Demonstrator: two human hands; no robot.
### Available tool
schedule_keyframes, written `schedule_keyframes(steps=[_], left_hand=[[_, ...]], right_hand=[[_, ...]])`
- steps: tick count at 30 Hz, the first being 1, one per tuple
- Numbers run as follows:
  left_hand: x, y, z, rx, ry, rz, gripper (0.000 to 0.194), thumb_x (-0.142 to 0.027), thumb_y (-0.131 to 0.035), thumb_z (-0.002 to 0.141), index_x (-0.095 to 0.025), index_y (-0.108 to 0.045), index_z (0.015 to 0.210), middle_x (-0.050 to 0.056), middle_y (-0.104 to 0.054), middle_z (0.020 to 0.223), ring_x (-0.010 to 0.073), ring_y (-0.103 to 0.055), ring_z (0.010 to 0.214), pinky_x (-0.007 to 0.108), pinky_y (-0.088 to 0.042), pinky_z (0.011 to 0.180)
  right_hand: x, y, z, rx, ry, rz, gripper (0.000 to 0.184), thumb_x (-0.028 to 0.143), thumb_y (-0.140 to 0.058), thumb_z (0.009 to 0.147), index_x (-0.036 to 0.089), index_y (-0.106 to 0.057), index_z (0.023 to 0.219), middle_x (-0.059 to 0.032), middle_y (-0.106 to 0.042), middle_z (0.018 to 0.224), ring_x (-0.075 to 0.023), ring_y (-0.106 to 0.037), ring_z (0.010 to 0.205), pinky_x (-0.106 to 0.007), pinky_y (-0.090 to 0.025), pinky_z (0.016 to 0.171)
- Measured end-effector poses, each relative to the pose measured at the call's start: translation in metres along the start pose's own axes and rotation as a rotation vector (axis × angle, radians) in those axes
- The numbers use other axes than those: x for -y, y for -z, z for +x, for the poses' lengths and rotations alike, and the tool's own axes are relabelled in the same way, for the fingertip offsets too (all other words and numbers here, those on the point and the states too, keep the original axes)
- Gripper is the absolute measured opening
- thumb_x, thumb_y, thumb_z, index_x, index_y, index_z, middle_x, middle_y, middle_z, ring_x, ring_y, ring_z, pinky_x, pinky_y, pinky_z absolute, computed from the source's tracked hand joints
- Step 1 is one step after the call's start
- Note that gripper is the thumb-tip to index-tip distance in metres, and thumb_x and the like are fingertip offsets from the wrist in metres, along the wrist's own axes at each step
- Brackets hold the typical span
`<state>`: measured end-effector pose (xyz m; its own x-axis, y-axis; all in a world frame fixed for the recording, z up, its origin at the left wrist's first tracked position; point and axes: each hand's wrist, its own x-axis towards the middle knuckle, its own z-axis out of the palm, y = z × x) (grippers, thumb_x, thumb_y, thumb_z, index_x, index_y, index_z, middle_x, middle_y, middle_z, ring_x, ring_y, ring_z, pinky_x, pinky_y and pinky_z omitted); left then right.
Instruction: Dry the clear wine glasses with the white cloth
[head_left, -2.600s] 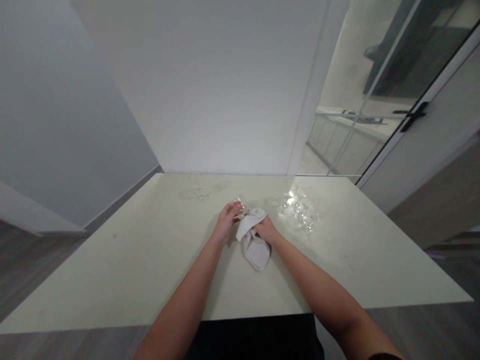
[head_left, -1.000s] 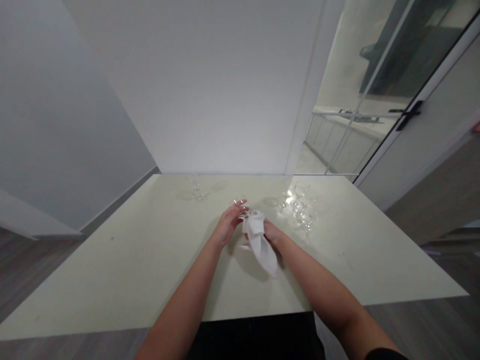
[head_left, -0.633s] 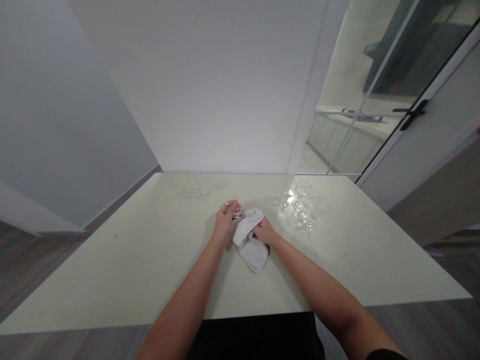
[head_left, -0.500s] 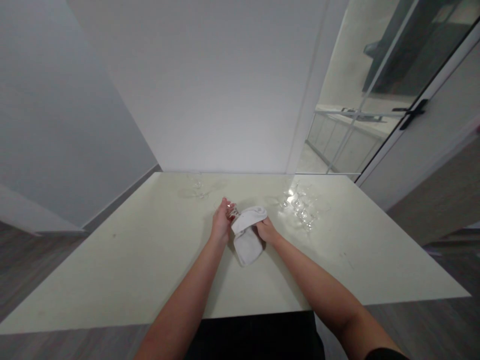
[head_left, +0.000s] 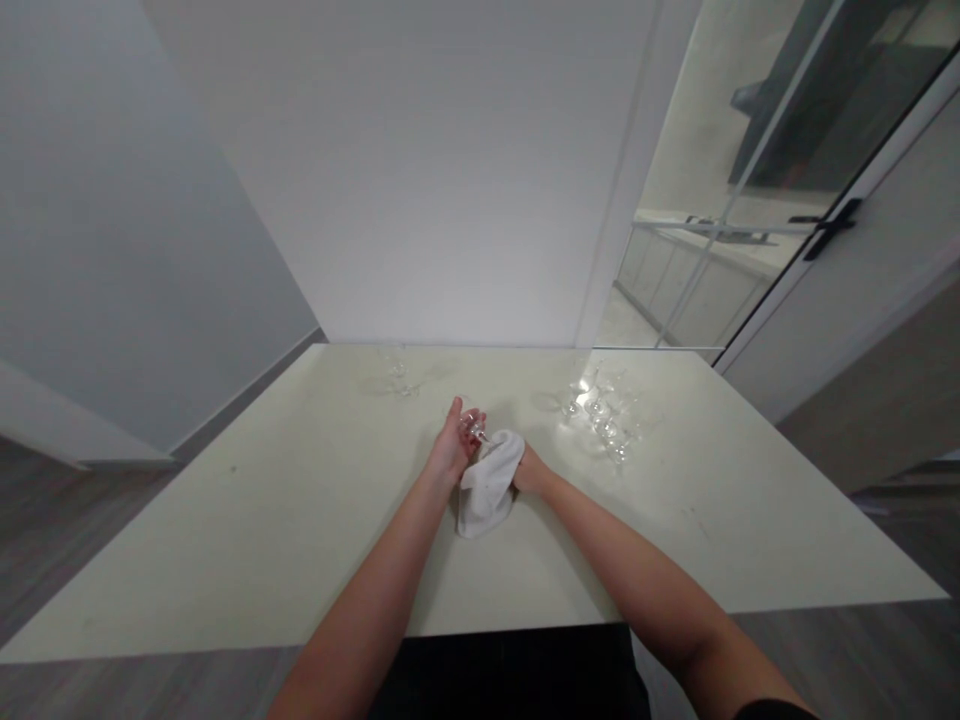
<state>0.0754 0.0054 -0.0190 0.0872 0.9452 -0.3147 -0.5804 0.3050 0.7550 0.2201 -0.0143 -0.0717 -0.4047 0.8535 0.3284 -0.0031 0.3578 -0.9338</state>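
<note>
Around the bowl of a clear stemmed glass point(head_left: 474, 428), the fingers of my left hand point(head_left: 450, 446) are curled from the left side. The glass lies tilted, its lower end running toward a white cloth point(head_left: 489, 488). My right hand point(head_left: 531, 472) grips the cloth from the right, its fingertips mostly hidden behind the folds. Loose cloth hangs down between my two wrists, just above the tabletop. Whether the cloth wraps the glass's foot is hard to make out.
Several clear stemmed glasses point(head_left: 602, 415) form a cluster on the right of the pale table point(head_left: 247, 560). A single clear glass point(head_left: 399, 370) stands near the back left. A white panel point(head_left: 465, 200) rises behind the table, with a glazed door point(head_left: 697, 270) at the right.
The cloth has shifted lower and slightly left, and its folds are bunched differently. My left hand has turned, showing more of its palm and fingers around the glass.
</note>
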Motion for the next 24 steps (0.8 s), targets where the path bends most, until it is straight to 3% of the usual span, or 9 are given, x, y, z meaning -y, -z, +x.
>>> schedule_keyframes(steps=[6, 24], left_hand=[[0.0012, -0.0043, -0.0026, 0.003, 0.133, 0.002, 0.051, -0.065, -0.058, 0.078, -0.014, -0.061, 0.081, 0.002, -0.064, 0.067, 0.0098, -0.058, 0.049, 0.022, -0.043, 0.046], [0.0017, -0.0003, -0.0008, -0.003, 0.132, 0.014, 0.050, -0.066, -0.061, 0.074, -0.015, -0.061, 0.079, 0.001, -0.063, 0.062, 0.0098, -0.057, 0.045, 0.022, -0.043, 0.043]], right_hand=[[0.0083, -0.0045, -0.0044, 0.075, -0.006, 0.038, 0.012, 0.025, -0.055, 0.075, 0.017, -0.064, 0.075, -0.0021, -0.064, 0.074, -0.0153, -0.056, 0.069, -0.027, -0.048, 0.069], [0.0111, -0.0033, -0.0031, 0.067, -0.024, -0.010, 0.014, 0.029, -0.055, 0.078, 0.018, -0.064, 0.075, -0.0033, -0.066, 0.077, -0.0160, -0.058, 0.072, -0.026, -0.048, 0.070]])
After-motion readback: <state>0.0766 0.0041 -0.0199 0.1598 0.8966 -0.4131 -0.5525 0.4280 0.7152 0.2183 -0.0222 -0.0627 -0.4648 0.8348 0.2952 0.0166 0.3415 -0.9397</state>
